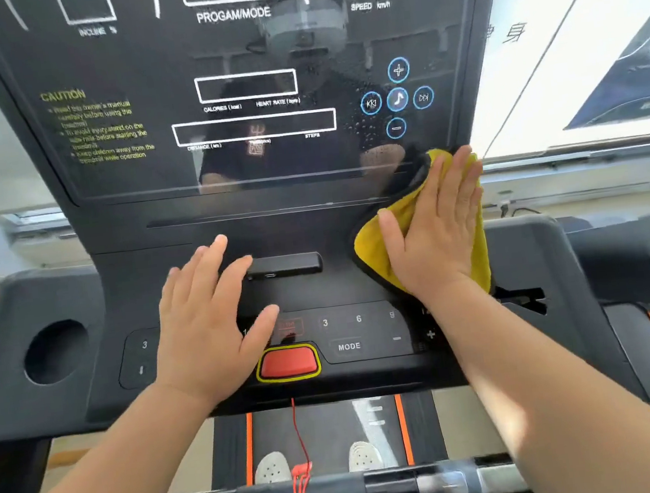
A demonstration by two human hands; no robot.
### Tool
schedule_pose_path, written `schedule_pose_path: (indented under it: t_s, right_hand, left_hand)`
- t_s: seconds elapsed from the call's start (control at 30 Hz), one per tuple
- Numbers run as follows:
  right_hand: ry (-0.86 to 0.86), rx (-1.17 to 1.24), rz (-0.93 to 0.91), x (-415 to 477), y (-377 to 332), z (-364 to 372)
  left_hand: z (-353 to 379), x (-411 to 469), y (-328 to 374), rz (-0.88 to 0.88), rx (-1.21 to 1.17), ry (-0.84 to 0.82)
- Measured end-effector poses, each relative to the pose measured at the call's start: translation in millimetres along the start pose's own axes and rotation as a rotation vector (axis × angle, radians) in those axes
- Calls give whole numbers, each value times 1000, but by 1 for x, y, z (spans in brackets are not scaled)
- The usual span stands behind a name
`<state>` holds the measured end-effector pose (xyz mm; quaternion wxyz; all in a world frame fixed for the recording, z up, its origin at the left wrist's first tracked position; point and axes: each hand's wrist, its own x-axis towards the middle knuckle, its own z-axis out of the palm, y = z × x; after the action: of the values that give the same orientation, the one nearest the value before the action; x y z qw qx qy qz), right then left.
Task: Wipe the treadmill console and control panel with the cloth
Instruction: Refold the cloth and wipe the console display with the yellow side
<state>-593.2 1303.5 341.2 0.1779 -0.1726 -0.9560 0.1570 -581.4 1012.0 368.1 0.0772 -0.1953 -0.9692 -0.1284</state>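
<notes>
The black treadmill console (129, 65) fills the upper view, with white display boxes, a yellow caution text and blue round music buttons (397, 99). Below it lies the control panel (360, 330) with number keys, a MODE key and a red stop button (288, 362). My right hand (436, 228) lies flat with spread fingers on a yellow cloth (372, 244), pressing it against the console's lower right part. My left hand (205, 322) rests flat and empty on the left half of the control panel, fingers apart.
A round cup holder (56, 352) sits in the left wing of the console. A small black ledge (285, 266) juts out between my hands. A red safety cord (299, 454) hangs to the front handlebar (406, 490). Below are the belt and my two white shoes (274, 467).
</notes>
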Motion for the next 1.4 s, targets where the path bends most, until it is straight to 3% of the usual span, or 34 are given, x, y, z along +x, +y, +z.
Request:
schedule_pose_path:
  t_s: [0.2,0.4,0.5,0.67,0.87,0.97,1.17,1.27,1.4]
  right_hand:
    - [85,-79,-186,48,-12,-30]
    - [153,-268,-593,77,-22,-40]
    - [221,-343,-686,88,-11,-38]
    - [388,-217,-532,135,-27,-61]
    - [379,-318,-308,163,-67,-90]
    - [343,-271,-348,146,-68,-78]
    - [245,-177,-696,87,-17,-36]
    - [271,-118,-662,105,-5,-52]
    - [299,-277,-456,133,-17,-83]
  left_hand:
    - [-13,24,18,-27,-19,116]
    - [-22,57,26,-21,50,176]
    - [-21,70,19,-46,97,164]
    - [-9,78,10,-68,128,124]
    - [-7,78,9,-94,82,143]
    - [-6,77,9,-102,76,149]
    - [-7,78,13,-109,83,149]
    - [-6,78,13,-110,70,155]
    - [-6,79,12,-109,51,166]
